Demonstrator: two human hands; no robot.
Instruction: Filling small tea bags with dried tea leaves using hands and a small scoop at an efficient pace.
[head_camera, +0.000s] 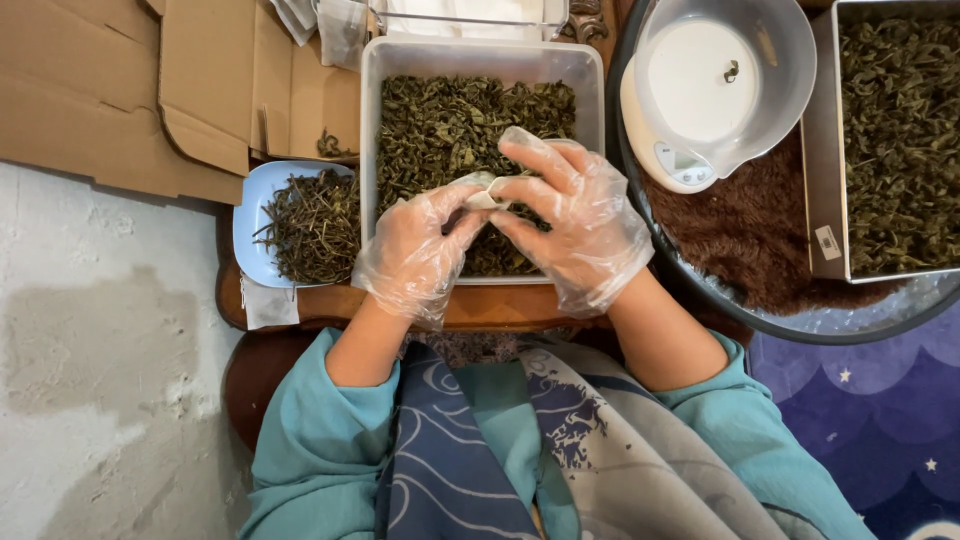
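Observation:
Both my hands wear thin clear plastic gloves and meet over a clear plastic tub (372, 120) filled with dried green leaves (440, 120). My left hand (415, 250) and my right hand (570, 225) pinch a small white pouch (483, 190) between their fingertips, just above the leaves. My sleeves are teal, and a patterned blue-grey cloth lies over my lap.
A light blue dish (250, 215) of dark dried stems sits left of the tub. At the upper right, a white kitchen scale with a clear bowl (720, 80) rests on a brown furry mat in a round tray. A metal tin (830, 200) of leaves is at far right. Flattened cardboard (120, 90) lies upper left.

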